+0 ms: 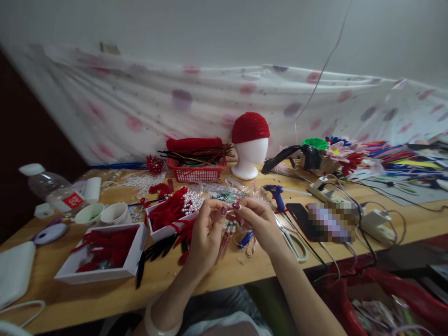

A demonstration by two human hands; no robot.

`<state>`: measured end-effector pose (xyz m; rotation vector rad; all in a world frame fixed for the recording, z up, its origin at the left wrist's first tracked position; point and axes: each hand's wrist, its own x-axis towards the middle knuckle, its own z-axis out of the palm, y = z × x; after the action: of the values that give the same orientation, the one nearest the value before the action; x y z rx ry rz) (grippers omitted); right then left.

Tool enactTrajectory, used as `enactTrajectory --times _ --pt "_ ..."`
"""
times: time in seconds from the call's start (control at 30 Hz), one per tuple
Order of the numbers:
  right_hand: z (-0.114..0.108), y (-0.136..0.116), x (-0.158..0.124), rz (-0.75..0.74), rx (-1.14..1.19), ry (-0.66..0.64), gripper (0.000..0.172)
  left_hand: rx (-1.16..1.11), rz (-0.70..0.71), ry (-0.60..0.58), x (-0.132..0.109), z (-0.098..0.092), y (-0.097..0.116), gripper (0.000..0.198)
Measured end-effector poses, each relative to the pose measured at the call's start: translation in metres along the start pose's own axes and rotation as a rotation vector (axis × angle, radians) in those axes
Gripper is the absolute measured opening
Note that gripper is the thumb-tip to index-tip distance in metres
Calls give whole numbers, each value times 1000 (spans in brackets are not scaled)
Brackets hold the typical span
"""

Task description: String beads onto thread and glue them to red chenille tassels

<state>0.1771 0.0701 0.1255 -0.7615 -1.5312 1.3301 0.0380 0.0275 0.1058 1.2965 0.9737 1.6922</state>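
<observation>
My left hand (207, 229) and my right hand (258, 223) meet over the front of the table, thumbs and forefingers pinched close together. Something small, partly reddish, shows at the fingertips; its kind is too small to make out. Beneath and behind the hands lie strings of pearl beads (192, 201), clear plastic bags (224, 190) and a small blue tool (246, 240). To the left of my left hand, a white box (153, 228) holds red fuzzy pieces (168, 208). Scissors (297, 247) lie to the right of my right hand.
A white foam head (250, 156) wears a red cap (251, 127) beside a red basket (199, 174). Rightward are a blue glue gun (276, 193), a phone (301, 219) and corded power strips (331, 193). Another white box (138, 249), paper cups (115, 213) and a bottle (52, 186) stand left.
</observation>
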Motion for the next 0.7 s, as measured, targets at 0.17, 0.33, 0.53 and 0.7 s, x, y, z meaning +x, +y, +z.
enactTrajectory --times 0.17,0.33,0.53,0.7 --pt "-2 -7 4 14 -3 -15 41 -202 -229 -122 2 -4 1 34" --pt "-4 -10 9 21 -9 -23 38 -334 -324 -207 11 -7 5 33" --pt "-4 -13 15 27 -1 14 38 -332 -361 -218 27 -6 6 40" --pt "-6 -13 19 31 24 43 39 -348 -406 -319 36 -14 0 44"
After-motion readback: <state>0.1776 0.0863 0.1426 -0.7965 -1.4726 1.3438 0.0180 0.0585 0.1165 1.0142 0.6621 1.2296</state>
